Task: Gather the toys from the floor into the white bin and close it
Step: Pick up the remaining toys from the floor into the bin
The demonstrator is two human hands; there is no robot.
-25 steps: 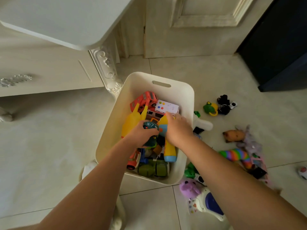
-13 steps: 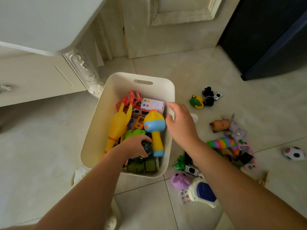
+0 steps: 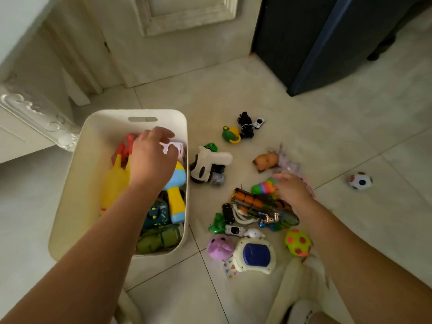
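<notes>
The white bin stands open on the tiled floor at the left, holding a yellow rubber chicken, a blue and yellow rattle and several other toys. My left hand hovers over the bin's far half, fingers spread and empty. My right hand is down in the floor pile to the right, its fingers on a rainbow toy; I cannot tell whether they grip it. Around it lie an orange and green blaster, a white toy gun and a brown plush.
More toys on the floor: a purple figure, a white and blue gadget, a spotted yellow toy, a green and yellow toy, a small ball far right. A dark cabinet stands behind, ornate white furniture at left.
My right hand left the bin and dropped onto the floor pile at the right. My left hand let go of the dark green toy and moved toward the bin's far end.
</notes>
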